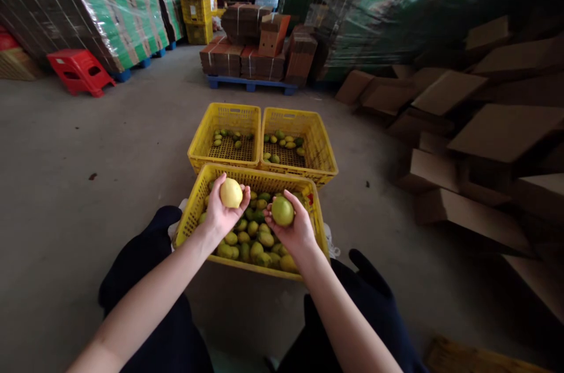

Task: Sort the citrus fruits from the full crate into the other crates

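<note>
My left hand (219,211) cups a pale yellow lemon (231,192), thumb and fingers curled round its sides. In my right hand (300,229) rests a green lemon (282,211), also with the fingers bent about it. Both hands are palm up over the near yellow crate (259,270), a short gap between them. Many green and yellowish lemons (253,229) lie in that crate, some hidden under my hands. Beyond it stand two more yellow crates, the far left crate (224,159) and the far right crate (324,144), each with several lemons on its slotted floor.
Cardboard boxes (467,202) are heaped on the right. At the left stands a red stool (81,70) beside wrapped green stacks (123,3). A blue pallet (251,84) with bundled flat cardboard (220,57) is behind the crates. My legs flank the near crate.
</note>
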The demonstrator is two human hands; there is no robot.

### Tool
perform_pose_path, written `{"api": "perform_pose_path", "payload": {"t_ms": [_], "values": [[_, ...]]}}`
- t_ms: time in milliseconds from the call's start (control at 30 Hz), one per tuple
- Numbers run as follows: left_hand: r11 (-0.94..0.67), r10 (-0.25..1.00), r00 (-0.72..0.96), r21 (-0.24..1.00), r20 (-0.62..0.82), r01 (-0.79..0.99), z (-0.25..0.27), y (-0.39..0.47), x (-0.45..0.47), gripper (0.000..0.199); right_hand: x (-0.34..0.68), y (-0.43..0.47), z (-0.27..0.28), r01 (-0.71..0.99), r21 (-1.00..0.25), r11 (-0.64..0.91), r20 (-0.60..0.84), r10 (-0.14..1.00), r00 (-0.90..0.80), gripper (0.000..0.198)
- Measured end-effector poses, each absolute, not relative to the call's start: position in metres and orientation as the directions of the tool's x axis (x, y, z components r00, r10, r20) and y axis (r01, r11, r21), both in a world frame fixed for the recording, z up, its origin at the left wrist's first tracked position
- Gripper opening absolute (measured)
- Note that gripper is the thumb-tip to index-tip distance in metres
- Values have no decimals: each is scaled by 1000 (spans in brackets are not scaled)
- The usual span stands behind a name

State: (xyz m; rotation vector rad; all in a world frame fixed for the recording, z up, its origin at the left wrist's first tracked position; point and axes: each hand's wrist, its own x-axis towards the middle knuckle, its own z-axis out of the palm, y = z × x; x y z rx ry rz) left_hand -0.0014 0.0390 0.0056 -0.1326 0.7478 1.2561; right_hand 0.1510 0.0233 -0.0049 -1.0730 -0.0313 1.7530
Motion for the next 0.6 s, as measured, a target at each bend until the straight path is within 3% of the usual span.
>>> {"api": "perform_pose_path", "payload": {"t_ms": [233,333,467,600], "values": [[404,860,195,395,-472,-825,-3,40,-1,33,149,27,-16,-732,-521,-438,-638,770,-6,25],[449,829,235,354,-507,-820,-4,41,2,31,149,27,-16,-736,-531,-421,-638,770,20,22],[451,777,224,272,-589,-850,-4,40,3,27,151,25,-11,-744,-499,-444,-585,806,-89,16],[398,781,157,287,-605,-871,1,39,0,20,153,24,-12,-733,-522,-437,-563,822,-89,13]]}}
